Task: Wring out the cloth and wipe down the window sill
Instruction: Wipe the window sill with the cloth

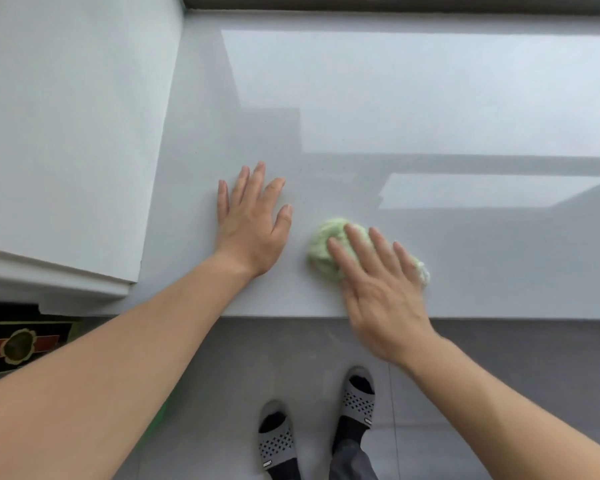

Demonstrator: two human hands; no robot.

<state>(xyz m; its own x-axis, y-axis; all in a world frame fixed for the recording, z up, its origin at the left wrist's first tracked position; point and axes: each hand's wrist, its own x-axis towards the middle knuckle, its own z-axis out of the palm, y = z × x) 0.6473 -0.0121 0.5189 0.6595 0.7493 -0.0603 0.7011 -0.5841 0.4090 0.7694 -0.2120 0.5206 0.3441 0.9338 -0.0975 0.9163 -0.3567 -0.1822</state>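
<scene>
1. Shows left hand [250, 225] flat on grey window sill [395, 116], fingers straight, spread, holding nothing.
2. Locates bunched green cloth [321, 252] on sill near front edge, just right of that hand.
3. Shows right hand [378, 292] pressing cloth, fingers straight, slightly blurred.

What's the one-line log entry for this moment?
stage: wipe | right hand: flat on bunched green cloth | left hand: flat on window sill
</scene>
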